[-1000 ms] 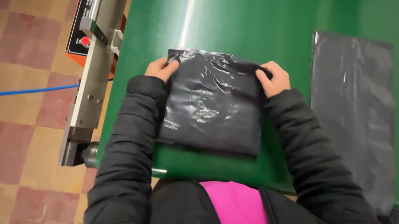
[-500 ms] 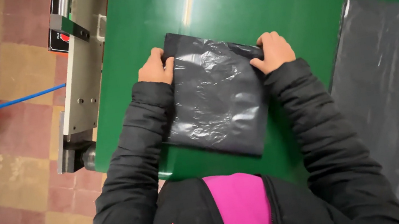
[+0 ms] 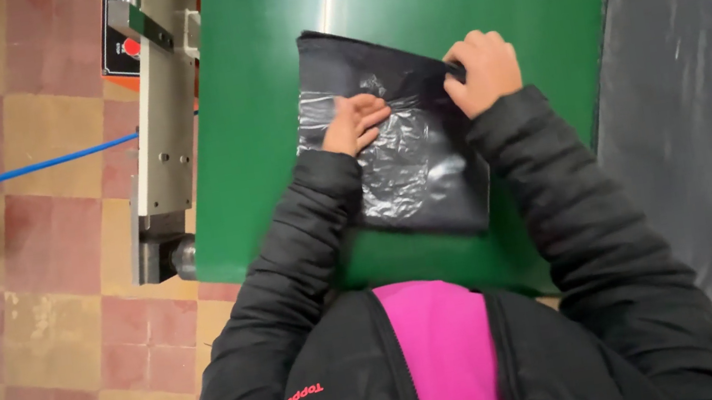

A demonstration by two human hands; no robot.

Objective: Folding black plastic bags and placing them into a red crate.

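A folded black plastic bag (image 3: 400,151) lay on the green table (image 3: 266,100), with the left hand (image 3: 352,123) resting flat on its crinkled middle. The right hand (image 3: 479,69) pinched the bag's far right corner (fingers curled over the edge). A flat stack of grey bags (image 3: 700,111) lay well apart to the right, and a metal rail (image 3: 166,125) ran along the table's left side.

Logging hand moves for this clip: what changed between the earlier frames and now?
The left hand left the folded black plastic bag's top left corner and now presses flat on its middle. The right hand shifted inward along the top edge, pinching it. The bag stayed on the green table; the flat black sheets stayed to the right.
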